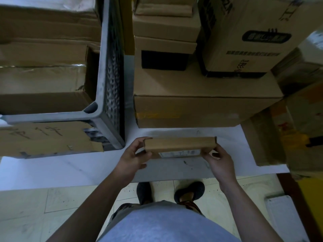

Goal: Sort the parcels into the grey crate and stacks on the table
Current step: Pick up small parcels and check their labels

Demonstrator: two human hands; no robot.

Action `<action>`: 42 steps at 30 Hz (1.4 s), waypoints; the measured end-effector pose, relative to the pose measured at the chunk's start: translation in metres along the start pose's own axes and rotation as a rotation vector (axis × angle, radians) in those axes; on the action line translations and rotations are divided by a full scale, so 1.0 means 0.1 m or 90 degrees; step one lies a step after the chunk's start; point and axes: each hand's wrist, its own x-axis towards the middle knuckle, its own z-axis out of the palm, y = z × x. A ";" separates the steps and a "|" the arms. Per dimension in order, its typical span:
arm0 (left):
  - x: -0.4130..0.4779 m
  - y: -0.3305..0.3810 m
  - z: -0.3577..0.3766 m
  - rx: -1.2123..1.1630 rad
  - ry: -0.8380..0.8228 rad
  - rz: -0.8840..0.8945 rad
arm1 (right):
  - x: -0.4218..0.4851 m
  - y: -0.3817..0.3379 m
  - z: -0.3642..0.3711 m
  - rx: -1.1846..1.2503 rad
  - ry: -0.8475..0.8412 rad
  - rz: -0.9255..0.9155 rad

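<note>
A small flat parcel (180,145) is held above the near part of the white table (70,168), clear of its surface and just in front of the large brown box (201,109) that forms the base of the right-hand stack. The left hand (134,154) grips the parcel's left end, thumb over the top edge and fingers curled beneath. The right hand (218,160) grips the right end, fingers curled round the corner. Support at both ends keeps the parcel level and turns its near face, which carries a pale label, toward the person, probably so the label can be read before a destination is chosen. The grey crate (113,81) stands to the left, its near corner just beside the left hand. It holds several cardboard boxes, and a torn cardboard sign (43,138) with handwriting covers part of its near wall, presumably marking its category. Farther back on the large brown box rest a smaller box (164,48) and a printed carton (244,41). Judgement: the sorting decision for this parcel is pending, with the crate to the left and the stack ahead. A parcel this thin should lie flat in either.
</note>
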 end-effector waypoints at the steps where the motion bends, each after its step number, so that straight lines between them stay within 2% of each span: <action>1: 0.00 0.00 -0.01 -0.009 -0.019 -0.001 | 0.00 0.00 -0.01 -0.008 -0.007 -0.003; 3: -0.01 0.02 0.00 -0.039 -0.036 0.006 | -0.01 -0.02 -0.01 0.016 -0.044 -0.001; 10: -0.03 0.08 0.09 -0.048 0.033 0.040 | -0.09 -0.05 0.03 0.083 -0.118 0.005; 18: 0.01 0.05 0.09 -0.103 0.054 0.004 | -0.04 -0.05 0.05 0.083 -0.099 0.047; 25: 0.06 -0.02 0.06 -0.203 0.054 -0.145 | -0.05 -0.07 0.05 0.210 -0.120 0.053; 29: 0.06 -0.06 0.03 -0.221 0.034 -0.147 | -0.01 -0.02 0.10 0.160 -0.062 0.048; 35: 0.08 0.02 0.01 -0.242 0.061 -0.142 | 0.00 0.01 0.07 0.170 -0.032 0.019; 39: 0.07 0.04 -0.06 -0.130 0.067 -0.129 | 0.00 -0.02 0.00 0.214 -0.018 -0.022; 42: 0.06 0.07 -0.08 0.001 0.030 -0.102 | 0.01 -0.06 -0.07 0.280 -0.030 -0.033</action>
